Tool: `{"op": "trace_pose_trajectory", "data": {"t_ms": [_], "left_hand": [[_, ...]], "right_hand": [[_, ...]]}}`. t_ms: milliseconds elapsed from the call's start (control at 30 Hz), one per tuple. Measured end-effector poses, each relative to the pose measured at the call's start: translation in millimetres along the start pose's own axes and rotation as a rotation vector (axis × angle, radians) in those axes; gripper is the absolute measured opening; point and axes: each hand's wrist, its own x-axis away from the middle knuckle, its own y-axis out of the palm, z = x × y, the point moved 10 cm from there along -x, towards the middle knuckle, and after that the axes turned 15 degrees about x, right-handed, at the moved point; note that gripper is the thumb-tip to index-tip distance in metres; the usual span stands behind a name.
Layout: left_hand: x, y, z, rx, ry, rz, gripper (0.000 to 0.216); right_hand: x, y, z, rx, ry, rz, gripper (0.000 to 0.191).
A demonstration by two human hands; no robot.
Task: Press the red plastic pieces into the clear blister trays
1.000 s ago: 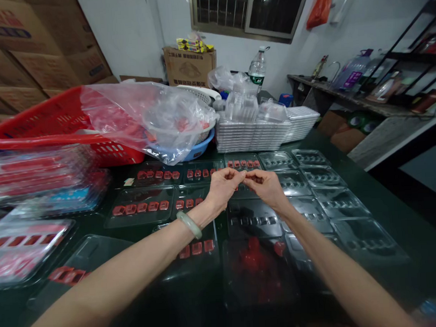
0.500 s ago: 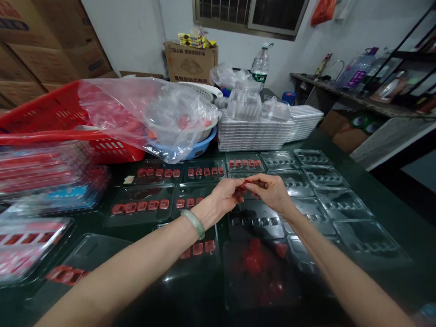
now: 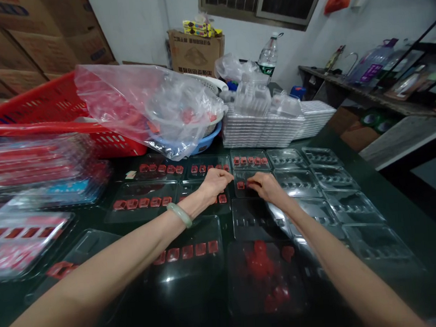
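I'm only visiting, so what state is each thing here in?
Left hand, fingers together
Right hand, fingers at a tray, grip unclear
That tray, holding at least one red piece, partly hidden
Right-side trays, laid flat
Red basket, partly draped with clear plastic
Clear containers, stacked
Water bottle, upright, capped
Cardboard box, bearing yellow packets

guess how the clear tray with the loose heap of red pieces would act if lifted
The clear tray is probably light, since it looks thin and see-through. Its rounded corners suggest molded plastic that mostly holds its shape. The red pieces lie loose, so they may slide if it tips.
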Motion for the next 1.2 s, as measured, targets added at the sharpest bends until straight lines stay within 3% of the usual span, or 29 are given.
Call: {"op": "trace_pose_trajectory", "data": {"t_ms": [133,300,433,567,667,800,900,1067,1200], "left_hand": [[4,13,7,-0.175,0.112,-0.081,0.017],[32,50,14,-0.365,0.224,-0.333,0.015],[68,71,16,-0.518,0.271,-0.498,0.016],[101,95,20,-0.741,0.413,-0.645,0.021],[112,107,21,-0.733,0.444,-0.687,0.022],[108,113,16,-0.664,0.400,-0.659,0.020],[104,113,15,-0.569,0.376,-0.626,0.018],[108,110,15,-0.420,0.271,-0.634,0.018],[117,108,1,-0.264,-0.023,-0.657,0.030]], "right_hand": [[-1,8,-4,0.100,0.006,-0.079,0.016],[1,6,-8,0.164,0.021,-0.124,0.018],[13,-18,-4,0.143,0.069,-0.052,0.043],[57,-57,-2,0.077,0.056,0.052,0.028],[106,-64,-12,0.053,0.005,-0.086,0.019],[159,-54,-29,0.064,-0.017,-0.246,0.024],[170,-42,-35,0.118,-0.005,-0.258,0.022],[164,-38,-27,-0.021,0.082,-0.168,0.012],[155,-59,-25,-0.262,0.167,0.002,0.011]]}}
